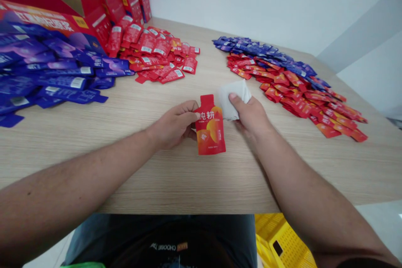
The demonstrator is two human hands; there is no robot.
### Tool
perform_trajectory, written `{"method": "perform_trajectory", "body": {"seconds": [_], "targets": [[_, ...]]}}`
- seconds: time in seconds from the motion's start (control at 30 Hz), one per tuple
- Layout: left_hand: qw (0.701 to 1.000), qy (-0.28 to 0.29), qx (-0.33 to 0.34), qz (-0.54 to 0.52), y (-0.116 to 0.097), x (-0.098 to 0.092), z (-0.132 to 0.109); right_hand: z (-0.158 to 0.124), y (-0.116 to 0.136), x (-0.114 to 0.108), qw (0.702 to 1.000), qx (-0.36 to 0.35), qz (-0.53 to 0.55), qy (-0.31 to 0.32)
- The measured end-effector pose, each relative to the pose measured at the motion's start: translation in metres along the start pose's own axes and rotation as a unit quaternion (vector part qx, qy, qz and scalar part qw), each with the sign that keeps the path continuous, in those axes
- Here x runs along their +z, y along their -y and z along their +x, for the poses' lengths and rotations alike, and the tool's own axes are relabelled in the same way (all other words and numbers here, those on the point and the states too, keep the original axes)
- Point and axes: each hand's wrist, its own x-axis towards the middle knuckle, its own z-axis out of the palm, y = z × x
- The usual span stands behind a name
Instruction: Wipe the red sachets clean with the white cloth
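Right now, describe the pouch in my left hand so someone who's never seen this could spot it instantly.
On the table, find the left hand near the middle. The red pouch, printed with yellow-orange shapes, sticks out from its fingers, left of the white cloth in the right hand. Unlike the piled pouches, it is alone and in a hand.

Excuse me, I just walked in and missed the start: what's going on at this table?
A person's left hand holds a red pouch up over the table, front showing. The right hand grips a folded white cloth close beside it. On the left lie heaps of blue pouches and loose red pouches, near red boxes. On the right, more pouches lie in overlapping rows, blue behind red.
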Motion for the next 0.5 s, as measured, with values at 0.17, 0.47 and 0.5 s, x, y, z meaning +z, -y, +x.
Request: {"method": "perform_trajectory", "body": {"seconds": [0.17,0.47,0.5], "targets": [[0.998,-0.016,0.029,-0.056,-0.002,-0.003,0.002,-0.018,0.007,0.011,0.975,0.046,0.167,0.139],[0.989,-0.078,0.076,0.095,0.014,0.002,0.006,-0.028,0.003,0.028,0.990,-0.028,0.047,0.129],[0.993,-0.065,0.070,0.065,0.011,0.003,0.006,-0.026,0.002,0.026,0.995,-0.030,0.024,0.096]]}}
